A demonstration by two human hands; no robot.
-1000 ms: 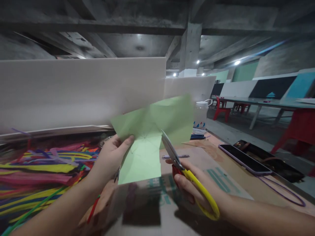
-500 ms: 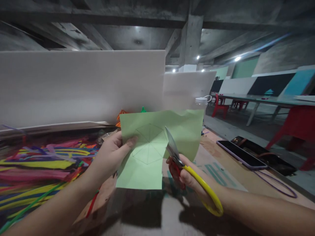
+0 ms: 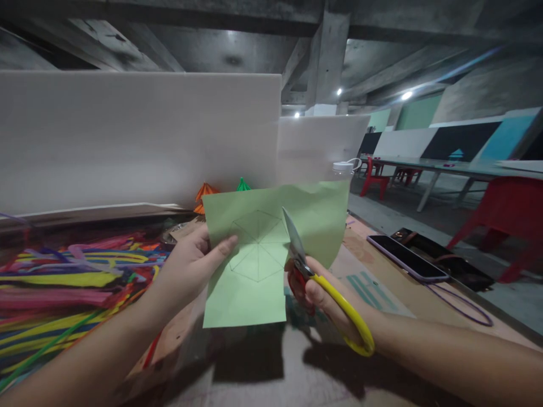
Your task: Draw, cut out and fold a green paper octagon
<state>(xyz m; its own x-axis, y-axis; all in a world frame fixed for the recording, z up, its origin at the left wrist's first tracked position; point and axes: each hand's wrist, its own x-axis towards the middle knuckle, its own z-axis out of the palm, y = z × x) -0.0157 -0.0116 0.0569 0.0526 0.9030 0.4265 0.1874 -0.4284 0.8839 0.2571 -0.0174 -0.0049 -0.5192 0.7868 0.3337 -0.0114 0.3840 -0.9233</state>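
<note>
Frame centre, I see: left hand (image 3: 195, 257) pinching paper (image 3: 258, 257) — likely light, floppy, best edge-held; right hand (image 3: 324, 299) gripping scissors (image 3: 305, 269).

Okay so, both hands are bare, left hand (image 3: 195, 255) and right hand (image 3: 324, 301) alike. Forearms (image 3: 441, 346) are bare too, slim and smooth-looking, right out to the picture's edges. Nails are too blurry to make out.

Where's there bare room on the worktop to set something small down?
Bare worktop shows between the green-lettered board and the smartphone. Another bare stretch, shadowed, lies below the green paper, toward you. It's crowded on the left with multicolored strips, and on the right where the smartphone lies beside a black case.
</note>
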